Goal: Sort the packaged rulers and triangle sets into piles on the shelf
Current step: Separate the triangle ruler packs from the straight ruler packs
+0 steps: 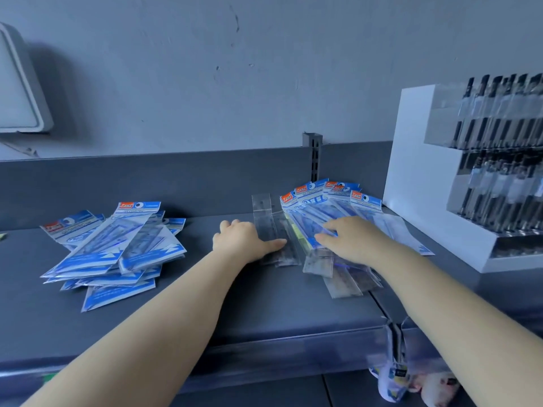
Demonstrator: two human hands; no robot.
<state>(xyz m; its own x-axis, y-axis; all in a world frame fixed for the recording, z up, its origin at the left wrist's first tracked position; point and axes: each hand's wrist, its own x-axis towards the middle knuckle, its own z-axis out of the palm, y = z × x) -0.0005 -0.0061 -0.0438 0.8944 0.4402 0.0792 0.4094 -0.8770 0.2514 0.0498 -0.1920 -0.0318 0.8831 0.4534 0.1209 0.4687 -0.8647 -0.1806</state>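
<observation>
A loose pile of blue-and-white packaged triangle sets lies on the left of the dark shelf. A second fan of blue triangle sets spreads at the right, with clear packaged rulers sticking out under its near edge. Between the piles lie a few clear ruler packs. My left hand rests flat on those clear ruler packs, fingers spread. My right hand lies palm down on the right pile, fingers apart over the blue packs.
A white display stand with rows of black pens stands at the right end of the shelf. A slotted upright rises at the shelf's back. Small packaged goods hang below the front edge at right. A pale panel hangs on the wall.
</observation>
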